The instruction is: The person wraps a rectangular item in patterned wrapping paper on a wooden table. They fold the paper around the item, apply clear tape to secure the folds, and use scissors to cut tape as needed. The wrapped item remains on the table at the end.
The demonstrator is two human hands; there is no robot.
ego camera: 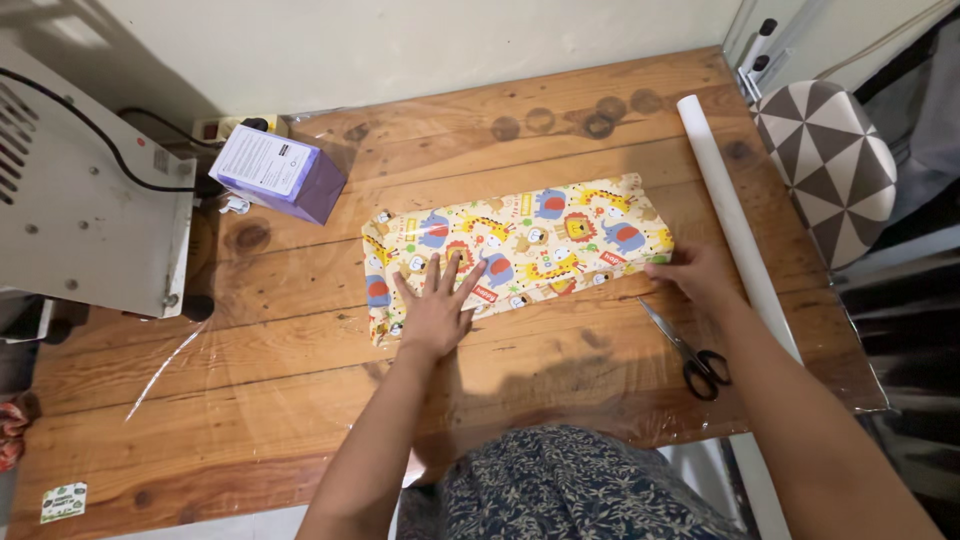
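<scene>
Wrapped parcel (520, 245), animal-print paper, mid-surface: long sides look folded over; the ends appear unfinished. Left hand (435, 310) lies flat on its near-left part, fingers spread, gripping nothing. Right hand (690, 272) pinches the right end. Scissors (690, 352) near right. White paper roll (735, 215) far right. Purple box (280, 172) with white label, far left. Small green sticker (63, 500), near-left corner.

A flat rectangular parcel (520, 250) wrapped in yellow cartoon-animal paper lies slightly tilted mid-table on the wooden top
</scene>
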